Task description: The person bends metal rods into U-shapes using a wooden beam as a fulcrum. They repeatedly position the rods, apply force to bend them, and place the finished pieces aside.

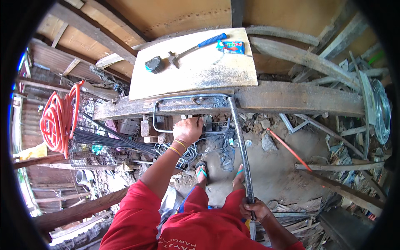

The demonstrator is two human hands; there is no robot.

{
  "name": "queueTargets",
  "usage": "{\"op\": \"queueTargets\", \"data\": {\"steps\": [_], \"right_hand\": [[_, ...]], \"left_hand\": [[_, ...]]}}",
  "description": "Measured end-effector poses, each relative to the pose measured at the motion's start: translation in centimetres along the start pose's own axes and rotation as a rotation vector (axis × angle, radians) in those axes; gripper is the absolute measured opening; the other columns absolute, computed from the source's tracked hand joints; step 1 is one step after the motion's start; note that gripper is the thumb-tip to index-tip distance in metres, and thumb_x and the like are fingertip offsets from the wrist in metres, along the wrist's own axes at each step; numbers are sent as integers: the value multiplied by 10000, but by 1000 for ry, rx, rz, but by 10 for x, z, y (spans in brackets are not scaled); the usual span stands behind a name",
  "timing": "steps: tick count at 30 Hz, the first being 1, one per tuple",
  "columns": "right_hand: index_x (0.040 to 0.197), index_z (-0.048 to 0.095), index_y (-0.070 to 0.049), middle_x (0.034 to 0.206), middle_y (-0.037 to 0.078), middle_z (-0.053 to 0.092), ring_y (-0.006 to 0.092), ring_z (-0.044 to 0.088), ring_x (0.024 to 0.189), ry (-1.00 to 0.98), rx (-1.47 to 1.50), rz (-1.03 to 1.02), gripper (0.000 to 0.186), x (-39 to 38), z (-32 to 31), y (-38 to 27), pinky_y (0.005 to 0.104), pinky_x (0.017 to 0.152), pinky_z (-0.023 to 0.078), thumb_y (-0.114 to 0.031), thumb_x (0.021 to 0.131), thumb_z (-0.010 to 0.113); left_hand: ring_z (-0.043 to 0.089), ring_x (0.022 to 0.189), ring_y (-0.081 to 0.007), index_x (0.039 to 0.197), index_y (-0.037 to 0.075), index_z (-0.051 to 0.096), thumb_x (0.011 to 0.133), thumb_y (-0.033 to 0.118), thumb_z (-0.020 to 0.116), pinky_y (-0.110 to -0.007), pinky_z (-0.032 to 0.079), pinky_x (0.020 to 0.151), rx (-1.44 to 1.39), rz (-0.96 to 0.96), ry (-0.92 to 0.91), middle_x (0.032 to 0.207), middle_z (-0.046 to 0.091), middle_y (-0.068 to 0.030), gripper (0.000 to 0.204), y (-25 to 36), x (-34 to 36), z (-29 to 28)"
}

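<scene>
A thin steel rod point(154, 118), bent into a rough rectangle, lies against the near face of a thick wooden beam point(300, 98). My left hand point(187, 131) is closed round the near side of this rod, with two yellowish bands on its wrist. My right hand point(257, 209) grips the lower end of a long, dark metal bar point(241, 150). The bar's far end meets the rod's upper right corner at the beam. My palm and fingers hide part of the rod's near side.
Behind the beam, a pale board point(196, 75) bears a blue-handled claw hammer point(183, 54), a tape measure point(154, 64) and a blue packet point(231, 47). An orange hose coil point(60, 118) hangs left, near black rods point(112, 135). Wire point(380, 112) hangs right. Bent rods point(183, 156) lie below.
</scene>
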State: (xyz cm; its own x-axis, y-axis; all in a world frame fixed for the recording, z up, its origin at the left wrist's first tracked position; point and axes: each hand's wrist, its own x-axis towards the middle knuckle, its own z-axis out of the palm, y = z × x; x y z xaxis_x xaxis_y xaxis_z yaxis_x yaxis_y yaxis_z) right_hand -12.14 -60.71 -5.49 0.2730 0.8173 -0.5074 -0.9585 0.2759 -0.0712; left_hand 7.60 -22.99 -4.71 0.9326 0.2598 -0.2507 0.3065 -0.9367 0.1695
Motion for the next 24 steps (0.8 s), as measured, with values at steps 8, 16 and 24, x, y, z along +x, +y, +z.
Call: {"op": "queueTargets", "data": {"steps": [8, 16, 24], "right_hand": [[815, 574, -88, 632, -10, 533, 69, 482, 509, 642, -570, -202, 293, -3, 37, 20, 264, 451, 372, -264, 880, 798], [817, 567, -68, 598, -23, 506, 59, 445, 476, 836, -661, -364, 248, 1, 74, 33, 258, 425, 338, -211, 873, 762], [741, 541, -64, 559, 8, 495, 94, 443, 451, 874, -800, -427, 292, 0, 74, 45, 292, 421, 333, -243, 872, 730]], "left_hand": [[683, 788, -417, 901, 74, 667, 1003, 390, 547, -517, 530, 713, -50, 110, 168, 813, 694, -195, 353, -3, -4, 10], [569, 831, -187, 1087, 32, 588, 887, 238, 772, -374, 474, 785, -1215, 377, 33, 937, 603, -71, 342, 57, -139, 15], [474, 601, -179, 798, 159, 511, 974, 446, 666, -364, 436, 632, -2179, -452, -1405, 633, 442, 8, 370, 132, -181, 64]]}}
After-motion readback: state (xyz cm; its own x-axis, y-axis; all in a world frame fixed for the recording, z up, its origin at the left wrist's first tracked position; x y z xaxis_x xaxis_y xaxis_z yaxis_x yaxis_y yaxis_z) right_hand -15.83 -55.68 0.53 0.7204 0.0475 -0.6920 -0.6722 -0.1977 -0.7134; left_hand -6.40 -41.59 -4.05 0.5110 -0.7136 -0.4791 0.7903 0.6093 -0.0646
